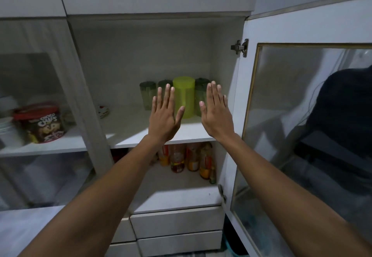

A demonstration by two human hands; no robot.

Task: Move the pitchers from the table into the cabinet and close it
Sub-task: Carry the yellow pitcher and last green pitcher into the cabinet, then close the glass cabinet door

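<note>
Two bare forearms reach toward the cabinet, left hand (164, 114) and right hand (216, 114) flat, fingers spread, empty, flanking the upright yellow-green pitcher (184, 96); open door (302, 116) lies nearer the right hand.

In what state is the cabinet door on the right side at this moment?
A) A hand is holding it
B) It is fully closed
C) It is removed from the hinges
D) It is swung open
D: the glass-panelled door stands swung out on its hinge, the shelf inside is exposed, and both the left hand and right hand are held flat and open before it, touching nothing.
</note>
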